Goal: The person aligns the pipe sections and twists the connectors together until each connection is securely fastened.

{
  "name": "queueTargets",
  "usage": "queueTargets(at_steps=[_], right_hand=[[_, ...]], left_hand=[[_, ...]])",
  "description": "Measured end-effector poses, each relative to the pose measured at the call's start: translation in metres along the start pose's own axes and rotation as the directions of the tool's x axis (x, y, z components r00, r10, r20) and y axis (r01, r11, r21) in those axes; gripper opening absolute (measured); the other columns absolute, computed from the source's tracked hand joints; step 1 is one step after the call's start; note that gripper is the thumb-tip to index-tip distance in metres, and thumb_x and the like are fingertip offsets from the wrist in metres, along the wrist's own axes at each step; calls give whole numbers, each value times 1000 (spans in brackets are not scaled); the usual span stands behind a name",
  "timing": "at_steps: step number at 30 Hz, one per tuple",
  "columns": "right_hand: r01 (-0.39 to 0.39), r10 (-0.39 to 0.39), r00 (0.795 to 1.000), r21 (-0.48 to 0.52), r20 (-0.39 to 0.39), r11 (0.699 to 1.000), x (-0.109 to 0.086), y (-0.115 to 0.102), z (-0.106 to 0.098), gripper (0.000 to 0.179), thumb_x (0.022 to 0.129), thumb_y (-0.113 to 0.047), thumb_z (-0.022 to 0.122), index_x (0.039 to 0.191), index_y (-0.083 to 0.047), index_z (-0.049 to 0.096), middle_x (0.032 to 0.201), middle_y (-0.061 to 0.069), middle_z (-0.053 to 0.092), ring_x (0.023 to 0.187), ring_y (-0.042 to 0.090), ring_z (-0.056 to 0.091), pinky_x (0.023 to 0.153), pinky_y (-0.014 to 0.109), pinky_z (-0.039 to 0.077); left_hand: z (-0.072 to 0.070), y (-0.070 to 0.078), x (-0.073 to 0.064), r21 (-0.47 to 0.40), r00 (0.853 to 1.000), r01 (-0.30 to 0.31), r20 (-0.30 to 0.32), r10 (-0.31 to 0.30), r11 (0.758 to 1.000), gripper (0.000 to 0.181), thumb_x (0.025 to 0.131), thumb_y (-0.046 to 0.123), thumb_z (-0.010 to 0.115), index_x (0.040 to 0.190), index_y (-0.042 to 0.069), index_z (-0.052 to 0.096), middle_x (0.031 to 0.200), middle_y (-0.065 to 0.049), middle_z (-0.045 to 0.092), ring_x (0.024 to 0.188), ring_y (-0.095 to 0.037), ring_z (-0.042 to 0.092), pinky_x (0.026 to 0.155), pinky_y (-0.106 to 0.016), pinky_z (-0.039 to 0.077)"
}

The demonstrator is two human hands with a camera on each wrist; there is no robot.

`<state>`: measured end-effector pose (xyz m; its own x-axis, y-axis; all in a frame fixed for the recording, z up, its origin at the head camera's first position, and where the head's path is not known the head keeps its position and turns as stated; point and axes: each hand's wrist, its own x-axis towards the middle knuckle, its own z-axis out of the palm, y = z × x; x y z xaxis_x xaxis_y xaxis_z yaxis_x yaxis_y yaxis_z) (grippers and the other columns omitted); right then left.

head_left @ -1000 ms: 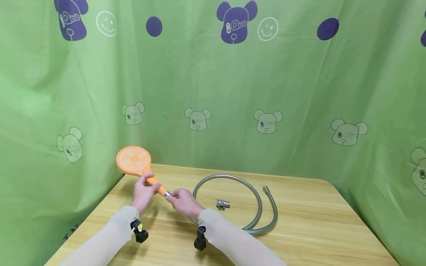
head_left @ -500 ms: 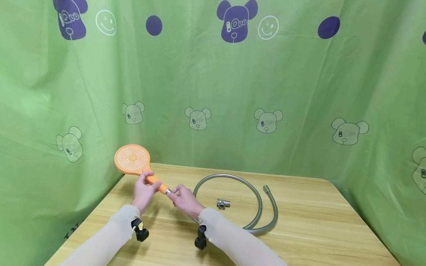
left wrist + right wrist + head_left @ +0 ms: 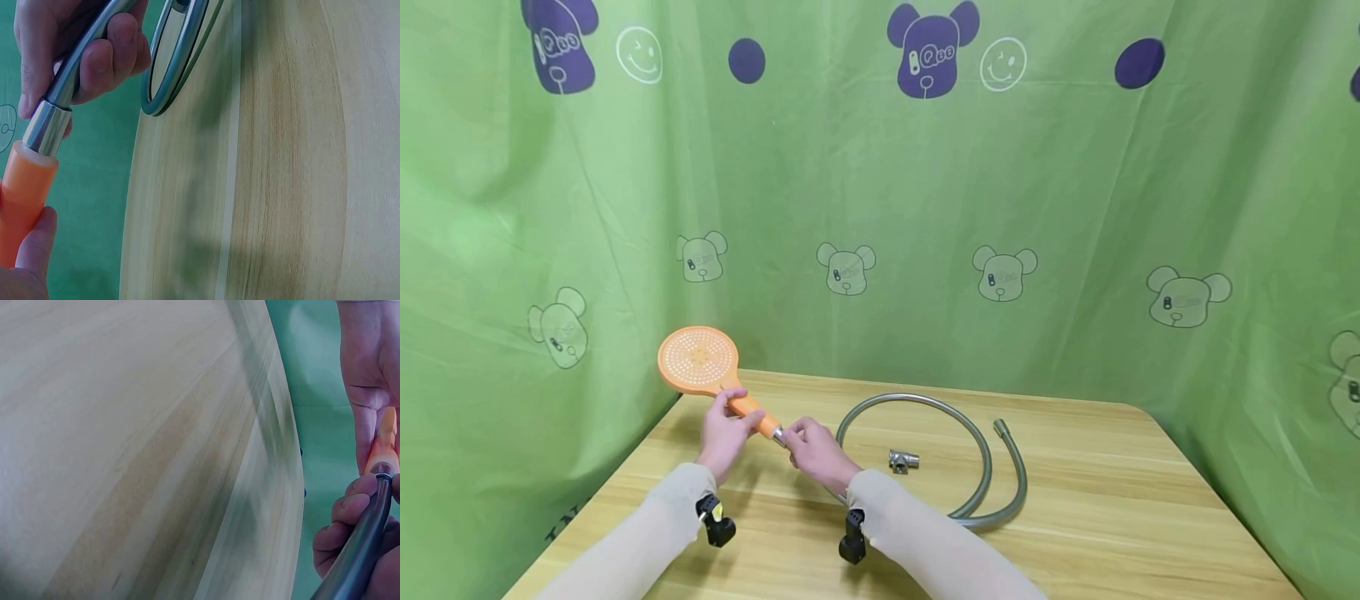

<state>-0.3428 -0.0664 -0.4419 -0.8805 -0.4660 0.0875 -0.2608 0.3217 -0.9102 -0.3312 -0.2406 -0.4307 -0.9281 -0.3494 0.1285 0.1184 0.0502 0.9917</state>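
An orange shower head [image 3: 698,358] with a white-dotted face is held raised over the left part of the table. My left hand [image 3: 724,442] grips its handle, thumb along one side as the left wrist view shows [image 3: 37,247]. At the handle's end sits the silver metal nut [image 3: 47,128] of a grey shower hose [image 3: 94,37], in line with the handle. My right hand [image 3: 820,457] pinches the hose right at this nut, its fingers curled round it. From the right wrist view, the hose [image 3: 356,550] runs back under the right palm.
The hose loops [image 3: 973,429] across the wooden table [image 3: 1112,492], its free end fitting [image 3: 998,427] pointing up and away. Inside the loop lies a small metal valve [image 3: 901,461]. A green patterned curtain [image 3: 880,183] surrounds the table's back and sides.
The shower head has shifted very slightly left and up. My right fingers have moved a little on the nut, and more of its metal shows. Valve and hose loop stay put.
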Motion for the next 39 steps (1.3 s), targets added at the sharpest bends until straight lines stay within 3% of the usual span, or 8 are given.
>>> queueTargets(at_steps=[9,14,19,26,34,39], right_hand=[[-12,12,1000,-7,-14,1000,0,-1,0,22,106,-30,48,99,-12,58,70,0,57,56,12,44,45,24,32],[-8,8,1000,-18,-19,1000,0,1,0,29,101,-41,57,96,-13,61,70,0,59,56,12,46,45,24,35],[18,-19,1000,-27,-12,999,0,2,-1,28,97,-38,66,92,-11,62,67,-2,57,54,11,46,45,24,35],[6,-6,1000,-32,-3,999,1,-1,-1,40,102,-41,57,96,-6,74,60,-3,51,49,11,38,41,24,29],[-23,23,1000,7,-17,1000,-2,-4,0,28,102,-40,57,100,-12,58,67,-1,56,52,12,41,43,24,31],[2,-2,1000,-8,-23,1000,-1,-4,-1,25,105,-33,53,96,-11,61,68,0,57,54,12,44,44,24,33]], left_hand=[[0,1,-2,8,1000,-5,-1,5,1000,53,90,-5,67,137,2,45,124,-23,46,101,-25,61,81,-18,58],[1,3,-3,0,1000,-5,-5,5,1000,53,90,-5,67,137,1,45,124,-24,46,103,-27,59,81,-18,58],[1,3,-3,2,1000,-7,-7,7,1000,52,90,-5,67,137,1,45,125,-24,46,105,-28,59,82,-19,58],[1,6,-6,-1,1000,-4,-12,4,1000,51,91,-5,67,137,1,45,126,-25,46,107,-29,59,82,-18,58],[2,6,-6,3,1000,-11,-13,11,1000,52,91,-4,68,137,1,45,127,-25,47,106,-29,59,81,-17,57],[3,5,-5,1,1000,-20,-18,20,1000,51,89,-5,68,135,1,46,124,-24,47,103,-27,60,81,-18,58]])
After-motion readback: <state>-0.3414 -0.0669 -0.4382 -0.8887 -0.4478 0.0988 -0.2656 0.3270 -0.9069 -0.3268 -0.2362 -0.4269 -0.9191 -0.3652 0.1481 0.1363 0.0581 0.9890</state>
